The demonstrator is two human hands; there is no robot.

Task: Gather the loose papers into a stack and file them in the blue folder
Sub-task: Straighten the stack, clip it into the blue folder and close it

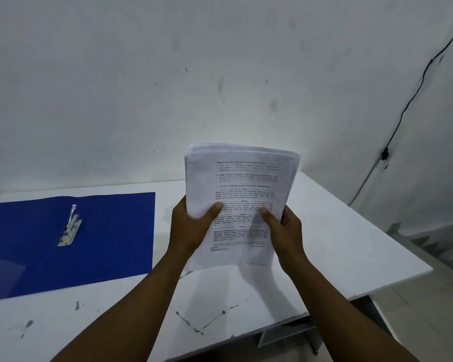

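I hold a stack of printed white papers (242, 184) upright above the table, its lower edge just off the surface. My left hand (191, 226) grips the stack's left edge with the thumb on the front page. My right hand (283, 231) grips the right edge the same way. The sheets' top edges are slightly uneven. The blue folder (110, 231) lies open and flat on the table to the left of my hands. Its metal clip (70, 227) sits near its middle fold, with the lever raised.
The white table (338, 244) has scuffs and dark marks near its front. Its right edge and corner drop off to the floor at the right. A white wall stands right behind the table, with a black cable (413, 97) running down it at the right.
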